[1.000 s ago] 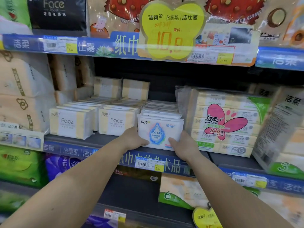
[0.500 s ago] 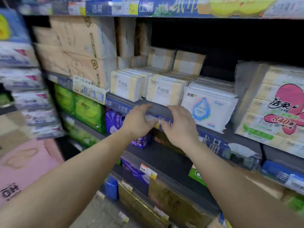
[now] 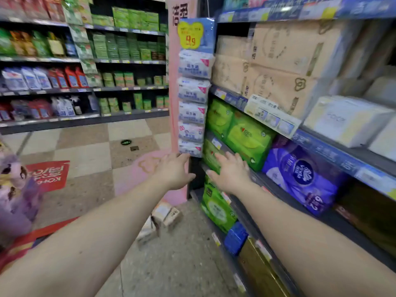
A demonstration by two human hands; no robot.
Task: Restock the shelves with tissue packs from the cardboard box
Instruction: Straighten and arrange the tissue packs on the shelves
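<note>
Both hands were held out empty, the left hand (image 3: 173, 170) and right hand (image 3: 230, 174) with fingers loosely spread, green packs (image 3: 248, 138) just beyond the right fingertips.

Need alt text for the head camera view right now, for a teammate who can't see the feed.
Both bare hands, the left hand and right hand, reach forward open and empty at the end of a tissue shelf. An open cardboard box sits on the floor below them. Green tissue packs and a purple pack fill the shelf to the right.
</note>
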